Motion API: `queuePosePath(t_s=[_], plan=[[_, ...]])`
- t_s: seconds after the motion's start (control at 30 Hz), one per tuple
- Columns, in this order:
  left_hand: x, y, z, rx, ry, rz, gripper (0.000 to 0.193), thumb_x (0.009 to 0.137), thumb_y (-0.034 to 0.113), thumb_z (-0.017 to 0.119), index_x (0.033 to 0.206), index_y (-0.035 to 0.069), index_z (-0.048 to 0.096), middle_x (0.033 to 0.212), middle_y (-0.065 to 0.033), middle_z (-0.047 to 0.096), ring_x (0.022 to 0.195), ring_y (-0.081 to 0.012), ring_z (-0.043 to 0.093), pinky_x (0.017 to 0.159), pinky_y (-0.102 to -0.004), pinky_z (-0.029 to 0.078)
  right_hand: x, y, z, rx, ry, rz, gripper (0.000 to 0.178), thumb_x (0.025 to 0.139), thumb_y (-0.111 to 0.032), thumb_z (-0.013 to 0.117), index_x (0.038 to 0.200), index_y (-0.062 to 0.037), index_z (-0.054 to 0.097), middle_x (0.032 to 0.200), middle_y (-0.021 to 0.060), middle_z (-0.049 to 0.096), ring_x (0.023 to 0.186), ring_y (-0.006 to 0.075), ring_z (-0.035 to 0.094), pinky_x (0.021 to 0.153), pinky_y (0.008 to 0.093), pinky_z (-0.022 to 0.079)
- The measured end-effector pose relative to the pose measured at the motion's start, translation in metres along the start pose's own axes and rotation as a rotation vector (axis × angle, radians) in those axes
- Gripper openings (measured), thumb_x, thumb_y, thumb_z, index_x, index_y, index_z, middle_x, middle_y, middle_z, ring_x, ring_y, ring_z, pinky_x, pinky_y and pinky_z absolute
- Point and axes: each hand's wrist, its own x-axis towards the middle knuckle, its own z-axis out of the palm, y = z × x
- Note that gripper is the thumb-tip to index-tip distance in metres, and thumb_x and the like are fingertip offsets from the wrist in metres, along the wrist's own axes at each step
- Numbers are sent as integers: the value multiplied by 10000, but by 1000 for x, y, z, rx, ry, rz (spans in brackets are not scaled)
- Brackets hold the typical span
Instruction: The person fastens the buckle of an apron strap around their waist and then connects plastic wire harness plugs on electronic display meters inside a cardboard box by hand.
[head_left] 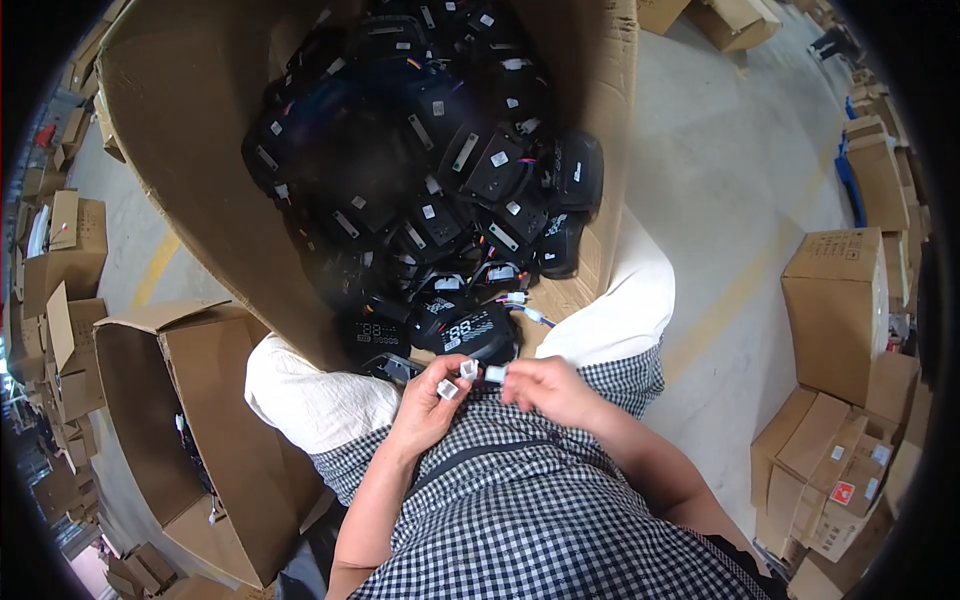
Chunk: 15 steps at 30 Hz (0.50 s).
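Above my lap, my left hand (428,400) is closed on two small white plastic connectors (448,388), one below the other between thumb and fingers. Just to the right, the fingers of my right hand (548,388) pinch another white connector (495,374); this hand is slightly blurred. A black display unit (480,334) with white markings lies right beyond my hands, at the near edge of a large cardboard box (180,130). Whether wires run from the held connectors to this unit cannot be made out.
The big box between my knees holds a heap of black units (430,215) with coloured wires and white plugs. To my left stands an open cardboard box (220,430) with a few dark parts inside. Stacked cartons (835,310) line the right side, on a grey floor (720,200).
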Motion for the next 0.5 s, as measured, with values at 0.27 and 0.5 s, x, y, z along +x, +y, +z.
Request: queuePosePath(t_s=[0.27, 0.5], plan=[[13, -1, 15, 372, 216, 272, 172, 752, 97, 752, 856, 47, 624, 759, -71, 638, 645, -194, 609, 567, -303, 480, 12, -13, 8, 150, 60, 103, 240, 941, -225, 557, 906, -13, 665, 685, -38, 583, 603, 44, 467, 543, 209, 388], [4, -4, 11, 846, 293, 664, 199, 658, 130, 758, 819, 81, 652, 722, -77, 651, 631, -260, 625, 556, -364, 494, 9, -23, 9, 363, 35, 317, 244, 906, -283, 600, 753, -93, 618, 582, -57, 495, 478, 29, 392, 420, 184, 273]])
